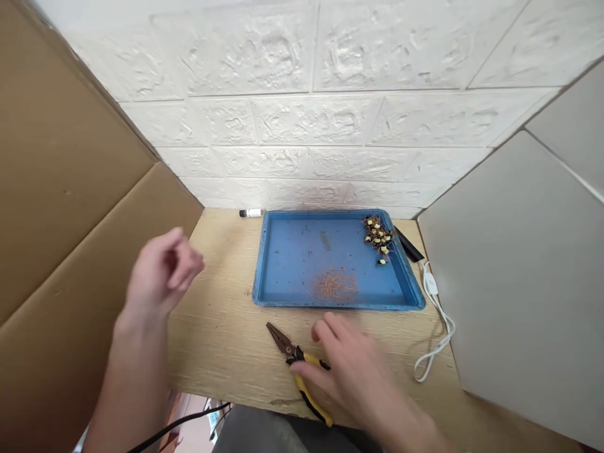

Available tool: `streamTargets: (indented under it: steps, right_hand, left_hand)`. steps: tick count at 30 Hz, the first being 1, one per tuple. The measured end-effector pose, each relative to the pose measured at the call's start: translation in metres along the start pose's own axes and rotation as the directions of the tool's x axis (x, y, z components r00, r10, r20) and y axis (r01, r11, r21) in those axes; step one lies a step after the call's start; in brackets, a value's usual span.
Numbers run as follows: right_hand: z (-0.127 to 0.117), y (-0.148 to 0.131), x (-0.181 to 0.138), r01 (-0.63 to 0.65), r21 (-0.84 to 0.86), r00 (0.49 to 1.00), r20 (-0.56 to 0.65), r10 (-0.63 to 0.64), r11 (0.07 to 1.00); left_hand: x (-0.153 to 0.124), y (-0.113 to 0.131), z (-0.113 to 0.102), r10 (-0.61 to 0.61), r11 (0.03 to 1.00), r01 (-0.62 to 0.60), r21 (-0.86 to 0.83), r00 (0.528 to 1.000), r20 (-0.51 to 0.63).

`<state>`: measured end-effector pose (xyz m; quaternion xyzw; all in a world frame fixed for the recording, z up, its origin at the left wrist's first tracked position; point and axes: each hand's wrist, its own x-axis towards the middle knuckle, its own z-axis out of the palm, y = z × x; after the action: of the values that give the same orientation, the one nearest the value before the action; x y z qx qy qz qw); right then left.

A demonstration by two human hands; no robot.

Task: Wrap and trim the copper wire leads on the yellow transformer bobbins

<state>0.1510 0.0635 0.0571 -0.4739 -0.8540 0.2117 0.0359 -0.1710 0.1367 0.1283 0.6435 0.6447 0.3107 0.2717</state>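
Needle-nose pliers (294, 356) with yellow-and-black handles lie on a pale wooden desk (217, 358), close to its near edge, their dark jaws pointing away and to the left, the handles splayed toward the person. The right hand (352, 360), blurred, hangs over them with its fingers loosely spread and bent, the thumb stretched across the handles; whether it touches them cannot be told. The left hand (165, 263) is raised well apart from the tool, over the left part of the desk, its fingers curled in to a loose fist. Just beyond the pliers sits a shallow blue tray (287, 251), its floor specked with dark marks. Near the middle of the tray's close side lies a scatter of thin copper-coloured clippings (335, 285); in the far right corner, a heap of small black and pale-yellow parts (377, 234) bristles with similar wire ends, one part lying at the heap's near edge. A small vial (251, 213) with a black cap and white label rests on its side by the tray's far left corner. Along the right side are a black bar (409, 245) and a looped white cable (438, 311) with an inline switch (431, 284). A white brick-patterned wall (306, 119) rises behind, flanked by brown cardboard (70, 157) at left and a pale grey panel (509, 264) at right.
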Motion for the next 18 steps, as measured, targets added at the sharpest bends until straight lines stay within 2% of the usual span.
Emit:
streamTargets:
  steps: [2, 4, 7, 9, 11, 14, 18]
  right_hand:
    - [0.019, -0.013, -0.002, -0.001, -0.019, 0.999, 0.040, 0.002, 1.000]
    - [0.034, -0.024, -0.004, 0.005, -0.029, 0.996, 0.084, -0.002, 1.000]
    - [0.046, -0.033, -0.007, 0.001, -0.029, 0.992, 0.129, 0.003, 1.000]
    - [0.051, -0.035, -0.007, 0.009, -0.014, 0.989, 0.145, -0.007, 1.000]
    - [0.055, -0.035, -0.008, 0.036, 0.006, 0.987, 0.157, -0.037, 0.999]
    - [0.064, -0.033, -0.008, 0.078, 0.028, 0.985, 0.151, -0.081, 0.997]
    - [0.076, -0.027, -0.013, 0.118, 0.095, 0.985, 0.113, -0.128, 0.988]
  left_hand:
    - [0.013, 0.001, 0.010, -0.045, 0.998, 0.042, -0.050, 0.997, -0.065]
    - [0.021, 0.010, 0.024, -0.049, 0.997, 0.046, -0.070, 0.998, -0.045]
    - [0.030, 0.036, 0.047, 0.023, 0.999, -0.020, -0.039, 0.996, 0.086]
    - [0.039, 0.059, 0.065, 0.108, 0.994, -0.111, 0.002, 0.971, 0.211]
    - [0.051, 0.083, 0.087, 0.205, 0.971, -0.234, 0.051, 0.920, 0.333]
    - [0.071, 0.117, 0.130, 0.318, 0.886, -0.441, 0.139, 0.799, 0.511]
    - [0.089, 0.148, 0.182, 0.340, 0.743, -0.626, 0.239, 0.659, 0.671]
